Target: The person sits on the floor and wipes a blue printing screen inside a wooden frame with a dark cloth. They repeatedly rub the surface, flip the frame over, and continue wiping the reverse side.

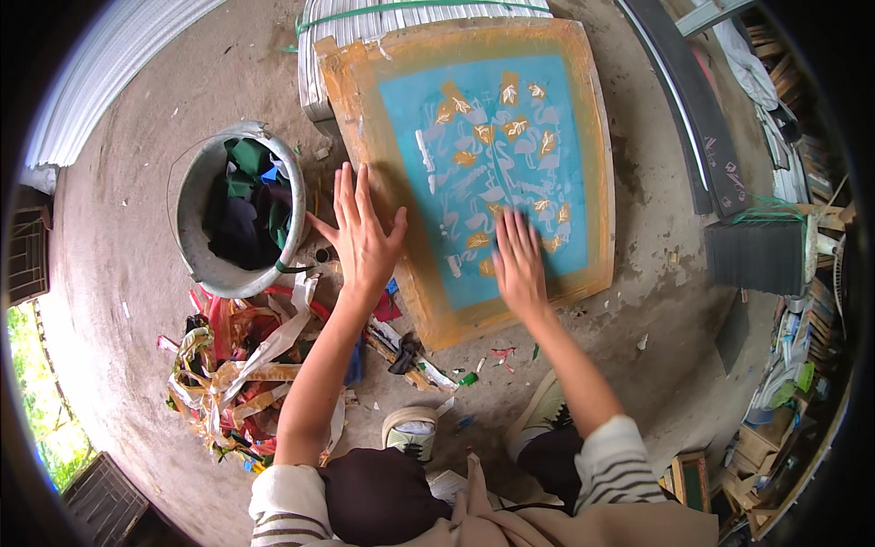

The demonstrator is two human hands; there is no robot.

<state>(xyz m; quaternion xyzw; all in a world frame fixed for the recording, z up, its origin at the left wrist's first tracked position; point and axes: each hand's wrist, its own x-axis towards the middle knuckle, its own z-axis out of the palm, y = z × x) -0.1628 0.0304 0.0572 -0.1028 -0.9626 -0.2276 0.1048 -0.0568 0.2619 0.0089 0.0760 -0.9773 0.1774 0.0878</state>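
Observation:
In front of me lies a screen-printing frame (598, 173) with a tan, tape-covered border, tilted slightly. Its blue mesh (407, 102) carries pale swan shapes and several leaf motifs on small tan patches. My right hand (521, 272) lies with outstretched fingers over the lower middle of the mesh, its fingertips slightly blurred; nothing shows in its grip. Along the frame's left border, my left hand (366, 239) is spread wide and holds nothing. Whether its palm touches the border I cannot tell.
Left of the frame stands a grey bucket (189, 214) with dark cloth scraps (241, 205). Below it sits a heap of colourful strips (239, 351). A strapped stack of white sheets (410, 16) lies under the frame's far end. Black blocks (755, 257) and crowded shelving (775, 401) line the right.

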